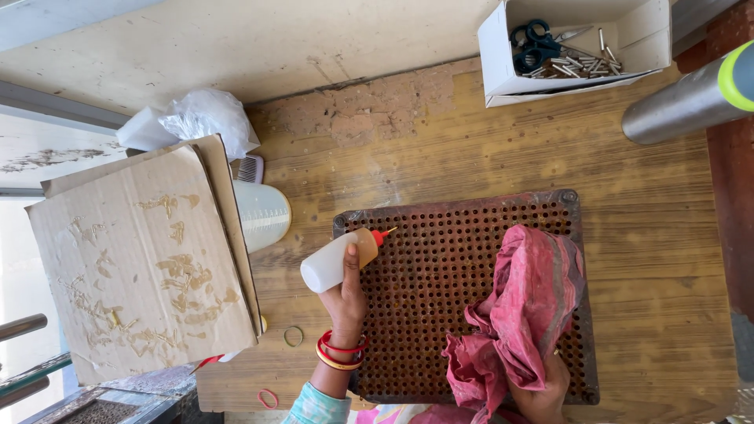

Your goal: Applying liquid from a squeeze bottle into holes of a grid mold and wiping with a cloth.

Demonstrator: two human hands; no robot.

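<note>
Right hand (542, 385) mostly buried under pink cloth (522, 314); grip can't be judged.
Left hand (345, 302) upright, fingers clamped on squeeze bottle (339, 259) over perforated plate (440, 298).

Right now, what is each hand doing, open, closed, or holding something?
Left hand: closed around a white squeeze bottle with a red nozzle, over the perforated tray.
Right hand: closed on a pink cloth lying on the tray.

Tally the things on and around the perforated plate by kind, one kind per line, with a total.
Squeeze bottle, in the left hand: 1
Pink cloth, under the right hand: 1
Perforated plate: 1
Rubber bands on the table, one greenish, one red: 2
Cardboard sheet: 1
White box: 1
Total: 7
</note>
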